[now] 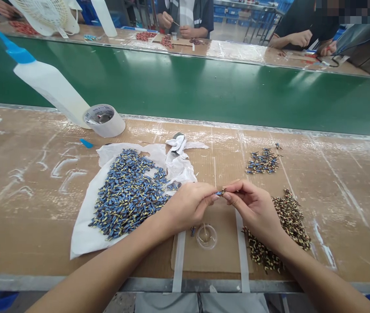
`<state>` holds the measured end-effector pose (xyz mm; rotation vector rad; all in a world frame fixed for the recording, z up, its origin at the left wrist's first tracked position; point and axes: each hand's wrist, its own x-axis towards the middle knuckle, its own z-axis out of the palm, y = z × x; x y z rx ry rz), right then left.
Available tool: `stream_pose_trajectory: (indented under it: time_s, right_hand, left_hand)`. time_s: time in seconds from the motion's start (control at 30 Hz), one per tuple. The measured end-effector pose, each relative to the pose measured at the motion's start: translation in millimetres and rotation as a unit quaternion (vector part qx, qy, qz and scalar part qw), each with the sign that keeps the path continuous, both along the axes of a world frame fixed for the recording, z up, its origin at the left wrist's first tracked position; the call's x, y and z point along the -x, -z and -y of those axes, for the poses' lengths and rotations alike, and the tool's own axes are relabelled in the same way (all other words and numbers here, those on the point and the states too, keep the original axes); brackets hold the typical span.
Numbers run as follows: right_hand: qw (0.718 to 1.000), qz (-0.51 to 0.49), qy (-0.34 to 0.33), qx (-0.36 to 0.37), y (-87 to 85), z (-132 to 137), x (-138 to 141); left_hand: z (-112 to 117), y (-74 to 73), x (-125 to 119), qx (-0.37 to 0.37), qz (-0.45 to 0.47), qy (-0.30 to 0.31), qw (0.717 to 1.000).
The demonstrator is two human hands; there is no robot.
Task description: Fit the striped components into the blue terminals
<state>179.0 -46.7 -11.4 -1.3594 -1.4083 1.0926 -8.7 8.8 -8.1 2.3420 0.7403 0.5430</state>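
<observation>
My left hand pinches a small blue piece between thumb and fingertips. Against its end, my right hand pinches a small dark-and-cream piece; the fingertips nearly meet. Below them, a clear cup with a thin stick in it stands on a cardboard pad. A heap of blue, yellow and black pieces lies on white paper left of my hands. Dark-and-cream pieces are heaped by my right forearm. Beyond that hand sits a smaller cluster of two-part pieces.
A white squeeze bottle with a blue nozzle leans beside a tape roll. A small blue cap and torn white paper lie nearby. Behind the table runs a green belt. Co-workers' hands are busy across it.
</observation>
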Motion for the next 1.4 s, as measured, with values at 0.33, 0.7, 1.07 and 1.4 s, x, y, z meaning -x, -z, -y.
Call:
stream_pose_trajectory:
  time_s: [0.33,0.7,1.07,1.4]
  right_hand:
    - [0.993,-0.091,0.000,0.078,-1.6,-2,2]
    - [0.997,-0.070,-0.038,0.022,2.6,2,2]
    - [0.995,-0.079,-0.066,-0.008,17.1,2,7]
    - [0.994,-0.071,-0.082,0.024,21.1,3,5]
  left_hand:
    - [-1,-0.1,2,0.061,0.042,0.032,0.997]
    - [2,5.4,0,0.021,0.021,0.019,0.999]
    - [2,14.8,-1,-0.067,-0.029,0.004,0.997]
    - [2,16.4,-1,-0.059,-0.061,0.016,0.996]
